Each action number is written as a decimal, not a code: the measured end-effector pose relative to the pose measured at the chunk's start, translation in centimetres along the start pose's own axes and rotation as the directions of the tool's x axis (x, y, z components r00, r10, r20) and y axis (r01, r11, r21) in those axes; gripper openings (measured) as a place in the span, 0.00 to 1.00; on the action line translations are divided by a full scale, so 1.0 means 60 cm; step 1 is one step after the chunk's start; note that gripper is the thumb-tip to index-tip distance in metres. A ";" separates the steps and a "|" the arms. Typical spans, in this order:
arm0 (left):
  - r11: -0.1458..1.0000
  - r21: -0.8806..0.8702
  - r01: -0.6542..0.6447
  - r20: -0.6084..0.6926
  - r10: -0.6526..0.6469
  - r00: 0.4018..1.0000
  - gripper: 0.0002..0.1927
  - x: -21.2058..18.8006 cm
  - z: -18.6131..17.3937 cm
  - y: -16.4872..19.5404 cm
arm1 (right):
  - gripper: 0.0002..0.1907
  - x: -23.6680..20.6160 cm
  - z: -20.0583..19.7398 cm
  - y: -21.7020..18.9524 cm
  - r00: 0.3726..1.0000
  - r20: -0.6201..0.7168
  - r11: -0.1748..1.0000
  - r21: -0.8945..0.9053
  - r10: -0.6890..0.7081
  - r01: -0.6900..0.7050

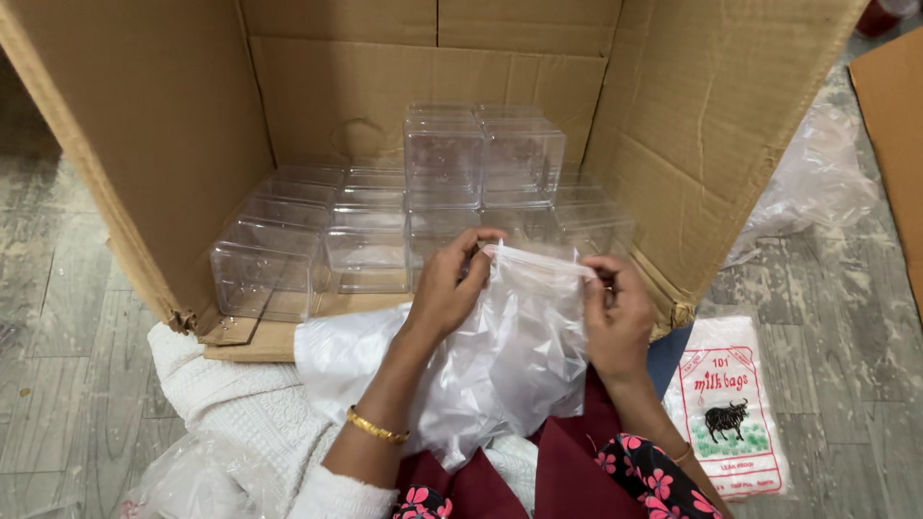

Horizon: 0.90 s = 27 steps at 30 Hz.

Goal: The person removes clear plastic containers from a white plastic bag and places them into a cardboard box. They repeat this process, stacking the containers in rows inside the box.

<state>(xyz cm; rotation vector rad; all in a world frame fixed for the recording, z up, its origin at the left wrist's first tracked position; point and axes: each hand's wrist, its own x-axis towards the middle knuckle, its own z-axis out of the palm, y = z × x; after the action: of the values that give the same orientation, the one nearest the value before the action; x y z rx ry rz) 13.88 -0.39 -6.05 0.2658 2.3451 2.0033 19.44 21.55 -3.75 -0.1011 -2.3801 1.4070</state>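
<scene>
My left hand (444, 288) and my right hand (617, 317) both pinch the top edge of a thin clear plastic bag (514, 360), held up between them in front of my lap. The left hand grips its left corner, the right hand its right corner. Just beyond the bag stands a large open cardboard box (173, 135) lying on its side. Inside it, several clear plastic rectangular containers (370, 226) sit in rows, with two stacked higher at the back (481, 154). A gold bangle (377, 429) circles my left wrist.
A white textured cloth (231, 408) lies on the floor at the left. A flat printed packet of bags (729, 408) lies at the right. Crumpled clear plastic (817, 173) rests by the box's right wall. Maroon fabric (567, 471) covers my lap.
</scene>
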 end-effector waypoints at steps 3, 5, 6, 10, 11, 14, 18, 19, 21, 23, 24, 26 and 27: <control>0.941 -0.331 -0.067 -0.013 0.066 0.998 0.08 0.001 -0.024 -0.004 | 0.09 0.029 0.022 0.008 0.995 0.079 0.957 0.279 0.061 -0.080; 0.898 -0.432 -0.081 -0.057 0.062 0.996 0.08 0.008 -0.045 -0.007 | 0.09 0.055 0.054 0.008 0.977 0.184 0.905 0.390 0.106 -0.172; 0.907 -0.413 -0.077 -0.089 0.044 0.995 0.08 0.013 -0.063 -0.009 | 0.10 0.067 0.077 0.007 0.972 0.225 0.907 0.392 0.065 -0.151; 0.995 0.008 0.102 -0.330 -0.094 0.939 0.10 0.029 -0.092 -0.016 | 0.08 0.113 0.148 0.022 0.932 0.363 0.917 0.366 0.018 -0.160; 0.999 0.021 0.044 -0.336 -0.034 0.941 0.09 0.030 -0.093 -0.015 | 0.07 0.119 0.156 0.031 0.931 0.362 0.902 0.415 -0.040 -0.122; 0.996 0.037 -0.083 -0.324 0.090 0.942 0.07 0.039 -0.082 -0.005 | 0.11 0.117 0.143 0.069 0.800 0.599 0.598 0.653 -0.032 -0.465; 0.994 -0.015 -0.108 -0.182 0.103 0.978 0.08 0.059 -0.038 0.024 | 0.18 0.051 0.098 0.087 0.504 0.808 0.174 0.567 -0.304 -0.805; 0.993 -0.026 -0.112 -0.132 0.107 0.985 0.08 0.063 -0.025 0.031 | 0.14 0.034 0.087 0.080 0.497 0.759 0.150 0.598 -0.419 -0.787; 0.992 -0.091 -0.091 0.004 0.092 0.996 0.09 0.055 0.000 0.038 | 0.15 0.001 0.040 0.061 0.512 0.821 0.259 0.568 -0.254 -0.781; 0.984 -0.156 -0.084 0.123 0.104 0.987 0.10 0.046 0.018 0.036 | 0.16 -0.019 -0.048 0.045 0.642 0.763 0.381 0.616 -0.072 -0.690; 0.978 -0.189 -0.089 0.168 0.121 0.978 0.12 0.043 0.022 0.031 | 0.17 -0.013 -0.106 0.046 0.741 0.671 0.453 0.655 0.020 -0.605; 0.979 -0.199 -0.034 0.222 0.079 0.972 0.14 0.038 0.029 0.017 | 0.18 0.003 -0.232 0.069 0.921 0.335 0.660 0.649 0.199 -0.379; 0.983 -0.180 0.029 0.233 0.014 0.972 0.14 0.035 0.035 0.009 | 0.18 0.016 -0.296 0.092 0.962 0.110 0.792 0.549 0.248 -0.267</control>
<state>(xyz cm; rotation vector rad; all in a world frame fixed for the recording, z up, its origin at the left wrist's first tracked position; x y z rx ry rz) 12.15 2.05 -5.72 0.4551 2.0066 2.0393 24.07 39.28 -0.57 -0.2547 -1.9208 2.1984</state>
